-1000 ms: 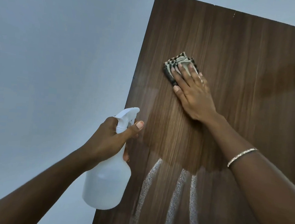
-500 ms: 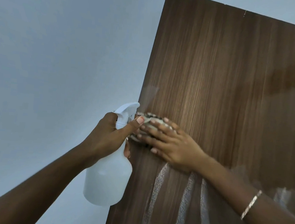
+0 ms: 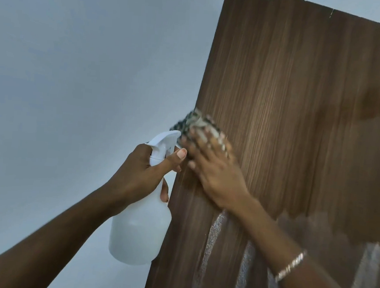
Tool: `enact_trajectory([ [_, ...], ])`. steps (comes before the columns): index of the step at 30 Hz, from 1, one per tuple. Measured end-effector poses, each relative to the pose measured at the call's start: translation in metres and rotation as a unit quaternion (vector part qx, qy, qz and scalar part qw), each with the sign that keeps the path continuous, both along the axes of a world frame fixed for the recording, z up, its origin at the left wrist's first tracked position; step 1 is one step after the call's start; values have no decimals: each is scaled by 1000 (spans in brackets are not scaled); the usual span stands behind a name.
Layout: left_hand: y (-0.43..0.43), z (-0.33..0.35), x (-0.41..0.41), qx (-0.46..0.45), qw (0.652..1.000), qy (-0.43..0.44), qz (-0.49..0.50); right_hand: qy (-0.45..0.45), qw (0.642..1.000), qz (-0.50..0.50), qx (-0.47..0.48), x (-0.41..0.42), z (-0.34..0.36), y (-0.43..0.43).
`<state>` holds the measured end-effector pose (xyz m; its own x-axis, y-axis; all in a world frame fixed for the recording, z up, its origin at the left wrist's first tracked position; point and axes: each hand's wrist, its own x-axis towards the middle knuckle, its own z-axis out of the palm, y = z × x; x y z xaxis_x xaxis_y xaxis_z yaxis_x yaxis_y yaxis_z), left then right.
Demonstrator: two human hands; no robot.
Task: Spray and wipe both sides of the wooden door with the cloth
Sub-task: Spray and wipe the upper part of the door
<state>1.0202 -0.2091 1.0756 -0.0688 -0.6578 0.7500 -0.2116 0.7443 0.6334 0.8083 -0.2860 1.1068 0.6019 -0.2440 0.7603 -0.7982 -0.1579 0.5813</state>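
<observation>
A pale grey-blue wall [image 3: 64,77] fills the left half of the view. The left forearm comes up from the bottom left corner, and the left hand [image 3: 141,174] grips a white spray bottle [image 3: 139,230] by its neck. The fingers are curled round the neck below the trigger head, and the thumb lies stretched out across the front. The bottle hangs upright with its round body below the hand, just beside the left edge of the door. Whether it touches that edge cannot be told. Its nozzle points up and to the right, close to the cloth.

The cloth [image 3: 195,123], a folded piece with a dark and light check, sits on the door's face right at the left edge, about halfway up the visible part. One corner sticks out past the edge. It is blurred. The right hand [image 3: 216,175] lies flat over it, fingers straight and spread, pressing it against the wood.

The door [image 3: 301,107] is dark brown with a straight vertical grain and takes up the right half of the view, leaning slightly in frame. Below the right hand, pale foamy streaks [image 3: 210,247] run down the wood. Further right, a thin silver bracelet [image 3: 289,266] circles the right forearm, which reaches in from the lower right corner.
</observation>
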Motion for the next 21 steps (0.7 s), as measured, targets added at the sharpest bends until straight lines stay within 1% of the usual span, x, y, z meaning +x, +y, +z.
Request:
enact_trajectory([
  [2,2,-4,4,15,1000,1,4,32,999,-6,-16,-5,-56,3],
  [5,2,-11,8,28,999,-7,20,16,1000,-14,-9,-10,-98,2],
  [11,0,-18,11,31,999,-5,19,-72,997,-19,-1,15,-91,2],
  [15,-7,-22,3,35,999,-2,11,-105,994,-9,3,5,-75,4],
  [16,-8,-22,1,32,999,0,8,-131,991,-4,3,-6,-71,5],
  [18,-12,-23,-1,32,999,4,1,-218,976,-2,-13,-42,-64,7],
  [21,-15,-25,-1,37,999,4,-6,-371,926,4,-63,-94,-59,14],
])
